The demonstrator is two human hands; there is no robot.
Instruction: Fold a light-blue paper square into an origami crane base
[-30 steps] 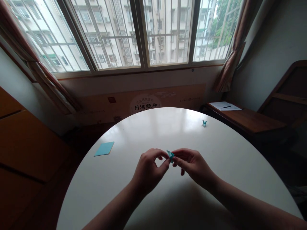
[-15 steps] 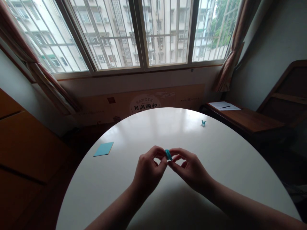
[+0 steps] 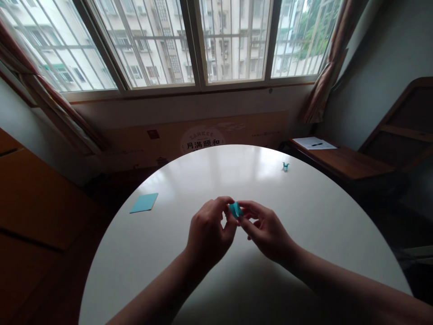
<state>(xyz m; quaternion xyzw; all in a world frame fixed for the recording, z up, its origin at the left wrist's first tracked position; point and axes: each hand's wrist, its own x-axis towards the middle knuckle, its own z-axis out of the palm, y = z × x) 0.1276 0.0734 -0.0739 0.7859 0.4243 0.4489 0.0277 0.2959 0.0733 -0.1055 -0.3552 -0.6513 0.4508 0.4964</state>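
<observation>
A small piece of folded teal paper [image 3: 236, 210] is held between both hands, above the middle of the white round table [image 3: 149, 280]. My left hand [image 3: 211, 228] pinches its left side between thumb and fingers. From the right, my right hand [image 3: 267, 228] grips the other side with thumb and fingertips. The paper's layers stand somewhat apart in the middle; its lower part is partly hidden by the fingers. A stack of square light-blue paper [image 3: 144, 203] lies to the left, and a small folded teal paper figure [image 3: 286, 167] stands near the far right edge.
Beyond the table's right edge, a wooden chair or bench [image 3: 352, 160] bears a white sheet [image 3: 306, 143] with a dark pen [image 3: 317, 144]. A barred window [image 3: 230, 45] with curtains is ahead. An orange-brown cabinet [image 3: 34, 194] stands at left.
The folded paper has turned in my fingers and now shows wider, with its layers spread. Both hands have shifted their grip slightly. The whole view has tilted a little.
</observation>
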